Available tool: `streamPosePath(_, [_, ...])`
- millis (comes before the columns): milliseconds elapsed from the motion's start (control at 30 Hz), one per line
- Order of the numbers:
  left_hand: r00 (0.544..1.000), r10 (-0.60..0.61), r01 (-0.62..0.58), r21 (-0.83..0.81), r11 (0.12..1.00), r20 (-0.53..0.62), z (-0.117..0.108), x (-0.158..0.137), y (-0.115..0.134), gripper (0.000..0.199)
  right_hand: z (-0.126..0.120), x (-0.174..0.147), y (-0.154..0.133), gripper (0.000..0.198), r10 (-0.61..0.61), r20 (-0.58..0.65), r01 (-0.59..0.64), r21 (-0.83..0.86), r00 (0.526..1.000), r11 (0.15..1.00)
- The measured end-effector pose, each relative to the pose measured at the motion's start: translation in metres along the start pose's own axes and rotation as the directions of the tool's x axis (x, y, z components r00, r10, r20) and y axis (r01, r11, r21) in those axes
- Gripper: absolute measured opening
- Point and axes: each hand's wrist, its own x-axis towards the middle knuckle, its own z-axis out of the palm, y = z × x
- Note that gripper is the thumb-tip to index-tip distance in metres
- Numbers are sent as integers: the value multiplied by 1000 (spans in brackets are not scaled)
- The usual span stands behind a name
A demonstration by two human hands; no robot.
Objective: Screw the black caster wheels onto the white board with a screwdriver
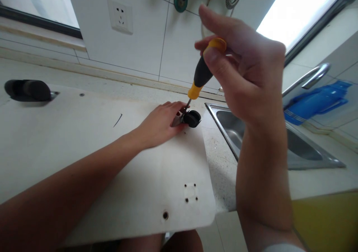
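Observation:
My right hand [237,61] grips the yellow-and-black handle of a screwdriver [203,72] between thumb and fingers, with one finger raised. The screwdriver leans, its shaft running down to the metal plate of a black caster wheel [192,118]. Whether the tip sits in a screw is too small to tell. Around that plate, my left hand [162,123] closes with thumb and fingers, pressing on the white board [151,184]. A second black caster [28,90] stands at the board's far left. Several screw holes [191,193] show at the near right corner.
Right of the board is a steel sink [220,114] with a curved faucet [316,74] and a blue plastic jug-like item [316,102] behind. A tiled wall with a socket [120,16] rises at the back. The board's near edge overhangs above my legs.

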Motion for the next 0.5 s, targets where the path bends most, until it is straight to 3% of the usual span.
streamPosePath(100, [1000, -2, 2, -4, 1000, -6, 0, 0, 0, 38, 4, 0, 3, 27, -6, -200, -38, -213, 980, 976])
streamPosePath(167, [1000, -11, 11, -9, 1000, -14, 0, -1, 0, 39, 5, -1, 4, 30, 22, -163, -58, -215, 986, 975])
streamPosePath(267, [1000, -7, 6, -5, 1000, -17, 0, -1, 0, 41, 7, -2, 6, 44, 51, 47, -52, 29, 998, 998])
streamPosePath(333, [1000, 7, -7, 7, 1000, -7, 0, 0, 0, 40, 9, -3, 5, 34, 48, -40, -49, -26, 998, 998])
streamPosePath(433, [1000, 3, -3, 24, 1000, -3, 0, 0, 0, 38, 15, -4, 2, 36, 27, -229, -93, -281, 973, 955])
streamPosePath(500, [1000, -10, 10, 26, 1000, -5, 0, 0, 0, 38, 16, -4, 1, 32, 46, -150, -83, -248, 988, 965])
